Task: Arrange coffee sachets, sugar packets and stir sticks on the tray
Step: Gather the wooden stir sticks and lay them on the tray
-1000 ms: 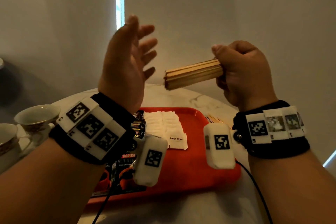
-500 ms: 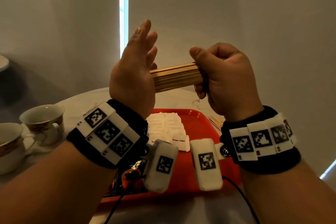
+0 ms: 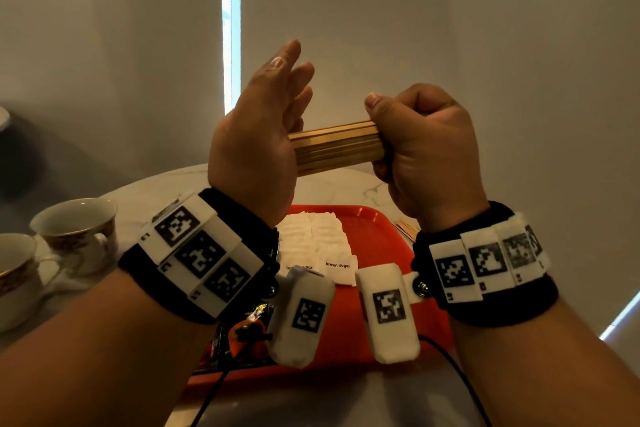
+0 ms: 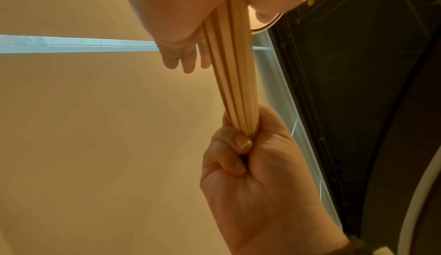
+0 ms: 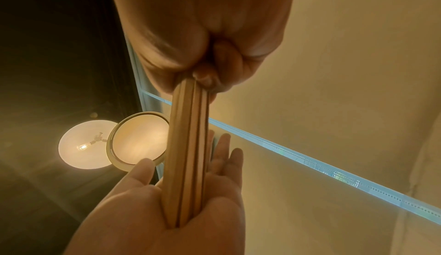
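Note:
A bundle of wooden stir sticks [image 3: 334, 151] [image 4: 232, 81] [image 5: 188, 157] is held level in the air above the red tray [image 3: 377, 246]. My right hand [image 3: 422, 146] [image 4: 245, 164] grips one end in a fist. The flat palm of my left hand [image 3: 256, 146] [image 5: 181, 221] presses against the other end, fingers straight. White brown-sugar packets [image 3: 318, 246] lie in rows on the tray. Dark coffee sachets [image 3: 242, 333] show at the tray's near left, mostly hidden by my left wrist.
Two white teacups [image 3: 78, 230] stand on the marble table [image 3: 166, 184] at the left. A few loose stir sticks [image 3: 407, 229] lie just right of the tray. Grey walls rise close behind the table.
My hands came together: the left palm, apart from the sticks a second ago, now presses on the bundle's end. Both hands sit slightly lower in view.

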The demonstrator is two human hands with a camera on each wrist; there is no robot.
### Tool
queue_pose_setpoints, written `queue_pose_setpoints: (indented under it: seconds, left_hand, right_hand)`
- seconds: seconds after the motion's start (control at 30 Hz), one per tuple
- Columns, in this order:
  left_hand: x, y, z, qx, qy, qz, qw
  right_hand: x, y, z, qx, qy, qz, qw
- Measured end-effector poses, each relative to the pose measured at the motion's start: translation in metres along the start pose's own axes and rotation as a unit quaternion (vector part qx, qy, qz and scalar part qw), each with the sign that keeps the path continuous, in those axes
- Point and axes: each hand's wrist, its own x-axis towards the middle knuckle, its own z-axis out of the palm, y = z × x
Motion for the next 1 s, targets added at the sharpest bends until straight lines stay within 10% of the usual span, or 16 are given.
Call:
queue_pose_setpoints:
  seconds: [0.27, 0.47, 0.8, 1.0]
  left_hand:
    - [0.01, 0.006, -0.003, 0.103, -0.101, -0.068, 0.987]
    - [0.009, 0.007, -0.006, -0.054, -0.001, -0.068, 0.996]
    - [0.002, 0.005, -0.001, -0.073, -0.025, -0.046, 0.996]
    - [0.011, 0.013, -0.011, 0.081, -0.166, -0.095, 0.978]
  right_hand:
    - [0.009, -0.003, -0.018, -0.036, 0.002, -0.018, 0.999]
    - [0.012, -0.009, -0.025, 0.035, 0.043, 0.004, 0.998]
    - [0.0, -0.005, -0.002, 0.008, -0.013, 0.001, 1.0]
    - [0.008, -0.004, -0.012, -0.031, -0.014, -0.009, 0.999]
